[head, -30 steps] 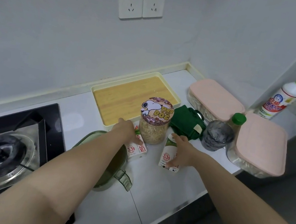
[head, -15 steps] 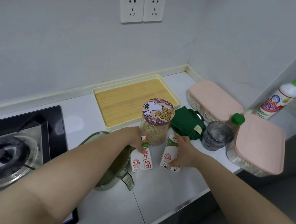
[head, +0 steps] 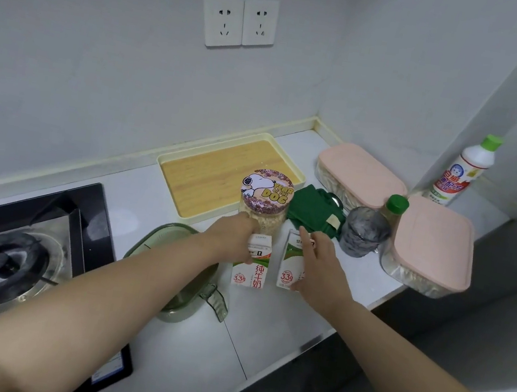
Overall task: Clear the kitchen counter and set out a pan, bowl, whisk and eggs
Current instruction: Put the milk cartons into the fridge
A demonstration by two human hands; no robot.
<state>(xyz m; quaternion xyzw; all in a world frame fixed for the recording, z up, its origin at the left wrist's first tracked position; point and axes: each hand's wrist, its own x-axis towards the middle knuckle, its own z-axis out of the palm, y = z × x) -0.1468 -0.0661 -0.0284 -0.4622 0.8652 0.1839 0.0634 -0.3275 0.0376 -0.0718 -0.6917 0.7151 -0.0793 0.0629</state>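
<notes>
Two small milk cartons stand upright side by side on the white counter (head: 280, 328). My left hand (head: 232, 242) grips the left carton (head: 250, 269) from its left side near the top. My right hand (head: 320, 266) holds the right carton (head: 289, 268) from the right, fingers wrapped over its top and side. Just behind the cartons stands a glass jar of oats (head: 264, 203) with a cartoon-dog lid. A green glass bowl with a handle (head: 207, 296) sits under my left forearm, mostly hidden.
A wooden tray (head: 220, 173) lies against the back wall. A green cloth (head: 315, 211), a grey cup (head: 364, 233), a green-capped bottle (head: 396, 205), two pink-lidded boxes (head: 360, 174) (head: 432, 243) and a white bottle (head: 463, 174) crowd the right. A gas hob (head: 3, 260) is at left.
The left carton, lying tilted a second ago, now stands upright in my left hand. My right hand has kept hold of the right carton and closed further over its top.
</notes>
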